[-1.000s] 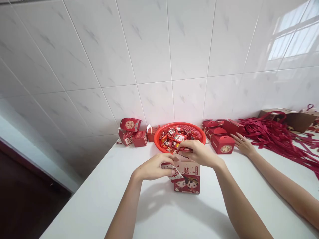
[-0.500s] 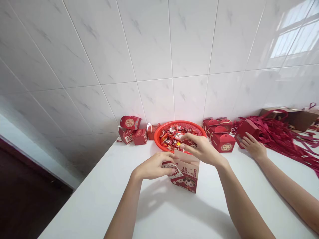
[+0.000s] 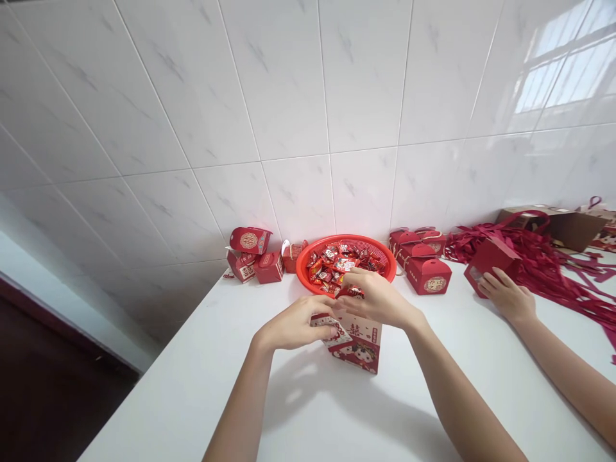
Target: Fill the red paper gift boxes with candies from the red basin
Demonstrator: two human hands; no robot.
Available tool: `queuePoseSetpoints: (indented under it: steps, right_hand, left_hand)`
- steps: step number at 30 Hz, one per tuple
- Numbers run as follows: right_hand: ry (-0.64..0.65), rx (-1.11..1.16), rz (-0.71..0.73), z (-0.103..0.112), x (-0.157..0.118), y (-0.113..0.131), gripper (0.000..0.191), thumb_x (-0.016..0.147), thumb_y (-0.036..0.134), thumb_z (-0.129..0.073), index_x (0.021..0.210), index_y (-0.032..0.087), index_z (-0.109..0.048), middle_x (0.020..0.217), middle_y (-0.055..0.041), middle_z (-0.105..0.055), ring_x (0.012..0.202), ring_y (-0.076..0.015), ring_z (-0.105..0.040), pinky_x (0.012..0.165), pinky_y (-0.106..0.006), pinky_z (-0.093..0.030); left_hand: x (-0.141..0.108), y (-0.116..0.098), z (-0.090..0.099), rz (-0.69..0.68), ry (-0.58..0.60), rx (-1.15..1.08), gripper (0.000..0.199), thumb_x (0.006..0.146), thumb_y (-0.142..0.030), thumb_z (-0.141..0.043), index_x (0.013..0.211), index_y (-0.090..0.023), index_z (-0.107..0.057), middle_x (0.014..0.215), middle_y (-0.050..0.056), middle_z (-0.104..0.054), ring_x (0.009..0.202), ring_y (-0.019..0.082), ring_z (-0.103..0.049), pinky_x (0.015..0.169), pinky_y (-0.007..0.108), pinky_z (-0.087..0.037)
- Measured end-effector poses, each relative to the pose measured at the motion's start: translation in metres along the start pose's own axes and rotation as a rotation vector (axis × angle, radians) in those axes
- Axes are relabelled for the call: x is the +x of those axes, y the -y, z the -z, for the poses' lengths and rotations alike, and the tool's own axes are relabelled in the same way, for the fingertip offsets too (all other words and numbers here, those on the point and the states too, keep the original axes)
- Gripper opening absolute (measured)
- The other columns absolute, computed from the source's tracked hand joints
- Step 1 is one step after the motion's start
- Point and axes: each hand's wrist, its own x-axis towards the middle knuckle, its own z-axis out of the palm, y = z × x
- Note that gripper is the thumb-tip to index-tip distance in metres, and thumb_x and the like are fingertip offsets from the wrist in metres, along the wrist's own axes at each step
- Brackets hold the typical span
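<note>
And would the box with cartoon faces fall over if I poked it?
The cartoon-face box is probably light and could dent, since its walls look like thin card. It might tip, standing upright, but the left hand holding one side would likely steady it.

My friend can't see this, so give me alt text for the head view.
A person's left hand holds a printed box on a white table, the right hand at its top. Behind stands a red basket of wrapped candies; at right another person's hand touches a red box.
</note>
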Motion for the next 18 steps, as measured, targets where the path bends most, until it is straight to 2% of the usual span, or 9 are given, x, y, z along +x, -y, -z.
queuePoseSetpoints:
  steps: [4,9,13,16,18]
  right_hand:
    - [0.032,-0.039,0.013,0.003,-0.002,0.0,0.01,0.085,0.011,-0.064,0.078,0.018,-0.062,0.083,-0.002,-0.065,0.074,-0.0151,-0.057,0.065,-0.024,-0.036]
    - [0.032,-0.06,0.017,0.011,-0.007,-0.002,0.012,0.088,0.018,-0.064,0.076,0.018,-0.061,0.078,-0.0013,-0.064,0.071,-0.015,-0.057,0.064,-0.024,-0.036]
    - [0.069,-0.074,0.037,0.014,-0.011,-0.001,0.007,0.083,0.018,-0.071,0.082,0.019,-0.064,0.086,-0.0019,-0.065,0.079,-0.0165,-0.057,0.066,-0.025,-0.037]
    - [0.079,-0.08,0.054,0.021,-0.018,0.007,0.007,0.083,0.014,-0.069,0.083,0.019,-0.064,0.087,-0.0022,-0.064,0.08,-0.0163,-0.056,0.065,-0.024,-0.037]
    - [0.159,-0.038,0.098,0.025,-0.024,0.017,0.009,0.085,0.012,-0.065,0.079,0.018,-0.064,0.083,-0.0011,-0.064,0.074,-0.014,-0.056,0.063,-0.023,-0.037]
  left_hand:
    - [0.0,-0.002,0.0,-0.018,-0.019,-0.017,0.01,0.081,-0.025,-0.065,0.081,-0.02,-0.074,0.116,0.005,-0.07,0.093,0.021,-0.067,0.074,0.027,-0.049]
    - [-0.001,-0.001,0.0,-0.011,-0.019,-0.014,0.011,0.081,-0.025,-0.065,0.082,-0.02,-0.075,0.127,0.006,-0.067,0.1,0.022,-0.066,0.073,0.027,-0.05]
    - [0.0,0.001,0.0,-0.019,-0.015,-0.015,0.01,0.082,-0.025,-0.066,0.084,-0.02,-0.075,0.127,0.006,-0.068,0.101,0.022,-0.067,0.077,0.028,-0.051]
    - [0.0,0.002,0.0,-0.025,-0.016,-0.024,0.011,0.083,-0.027,-0.066,0.085,-0.02,-0.074,0.126,0.006,-0.068,0.101,0.022,-0.067,0.08,0.028,-0.051]
    - [0.0,0.003,0.0,-0.032,-0.006,-0.025,0.012,0.084,-0.028,-0.065,0.085,-0.02,-0.074,0.127,0.006,-0.068,0.101,0.021,-0.067,0.081,0.028,-0.051]
